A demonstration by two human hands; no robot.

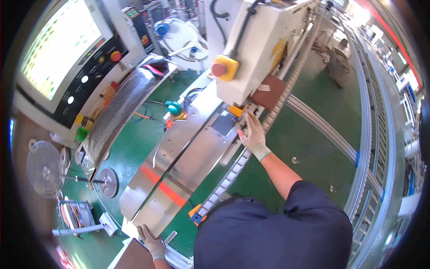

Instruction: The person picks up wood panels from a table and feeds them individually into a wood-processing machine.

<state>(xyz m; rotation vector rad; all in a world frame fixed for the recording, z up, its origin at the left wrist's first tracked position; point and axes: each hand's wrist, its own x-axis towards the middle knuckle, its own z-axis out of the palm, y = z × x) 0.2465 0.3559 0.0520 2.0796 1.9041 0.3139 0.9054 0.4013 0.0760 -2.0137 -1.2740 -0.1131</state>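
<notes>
My right hand [254, 136], in a pale work glove, reaches forward to the side of the machine's metal bed [201, 148]. Its fingers are stretched out and the thumb stands apart, beside the light-coloured roller track [233, 171]. Just beyond the fingertips a brown panel [268, 92] with a small white label lies by the white machine head [251, 49]. Down at the near left, my left hand [151, 244], gloved too, rests with its fingers extended at the bed's near end. Next to it is a larger brown board [134, 256], partly cut off by the lower edge.
A control panel with a bright screen [62, 49] stands at the left. A yellow box with a red stop button [224, 68] juts from the machine head. Long metal roller rails [369, 134] run along the right. A round disc stand [45, 170] and a loaded cart [76, 215] stand left.
</notes>
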